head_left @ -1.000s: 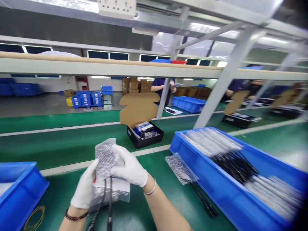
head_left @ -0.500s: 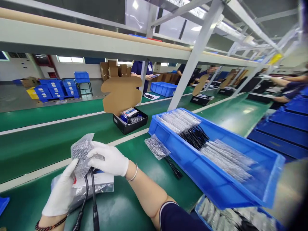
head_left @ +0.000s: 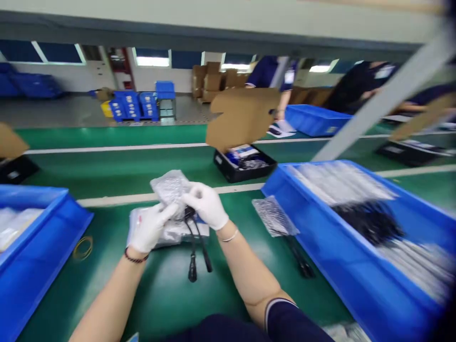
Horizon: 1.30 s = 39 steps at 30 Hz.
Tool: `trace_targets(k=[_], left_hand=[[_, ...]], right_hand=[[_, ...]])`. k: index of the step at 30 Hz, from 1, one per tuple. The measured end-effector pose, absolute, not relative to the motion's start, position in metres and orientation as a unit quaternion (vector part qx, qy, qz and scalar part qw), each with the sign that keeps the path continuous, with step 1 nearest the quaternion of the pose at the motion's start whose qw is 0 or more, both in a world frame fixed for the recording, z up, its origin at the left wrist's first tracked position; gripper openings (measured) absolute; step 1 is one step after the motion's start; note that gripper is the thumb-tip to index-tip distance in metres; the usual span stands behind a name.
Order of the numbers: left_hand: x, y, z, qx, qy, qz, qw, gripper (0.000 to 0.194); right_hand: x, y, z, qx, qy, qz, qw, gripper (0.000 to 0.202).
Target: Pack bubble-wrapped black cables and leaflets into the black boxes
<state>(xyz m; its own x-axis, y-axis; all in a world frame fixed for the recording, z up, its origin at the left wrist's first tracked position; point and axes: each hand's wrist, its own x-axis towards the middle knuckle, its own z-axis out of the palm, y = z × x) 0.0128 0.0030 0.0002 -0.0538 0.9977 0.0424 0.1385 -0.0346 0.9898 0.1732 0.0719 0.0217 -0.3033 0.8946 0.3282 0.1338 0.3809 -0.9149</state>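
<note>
Both hands wear white gloves. My left hand (head_left: 151,227) grips the lower left side of a bubble-wrap pouch (head_left: 170,186). My right hand (head_left: 207,204) pinches the pouch's right side, near where black cables (head_left: 193,266) hang out of it. Beneath the hands, a clear plastic bag with printed contents (head_left: 173,234) lies on the green surface. Another bubble-wrapped piece (head_left: 273,216) with black cable ends rests to the right, beside a blue bin (head_left: 320,251) of wrapped cables.
An open black box (head_left: 245,176) with a raised cardboard lid stands beyond the hands. Another blue bin (head_left: 42,256) is at the left, with a yellowish ring (head_left: 83,248) near it. A slanted white post (head_left: 384,99) rises at the right. People stand across the line.
The view has swung left and down, bringing the left bin into sight. Both hands still hold the pouch; my right hand's fingers have moved down toward where the cables leave it.
</note>
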Motion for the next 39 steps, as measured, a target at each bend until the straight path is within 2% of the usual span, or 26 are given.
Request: trace_targets(k=[3, 9, 19, 39], left_hand=[[0.021, 0.006, 0.013, 0.464, 0.527, 0.505, 0.502, 0.045], [0.02, 0.003, 0.008, 0.427, 0.487, 0.522, 0.555, 0.047], [0.015, 0.008, 0.0, 0.471, 0.503, 0.506, 0.52, 0.045], [0.019, 0.014, -0.008, 0.414, 0.49, 0.509, 0.574, 0.038]], right_hand=[[0.172, 0.079, 0.016, -0.387, -0.684, 0.421, 0.453, 0.03], [0.174, 0.081, 0.01, -0.402, -0.669, 0.452, 0.432, 0.033], [0.18, 0.085, 0.01, -0.386, -0.686, 0.46, 0.41, 0.033], [0.182, 0.091, 0.012, -0.393, -0.666, 0.507, 0.38, 0.032]])
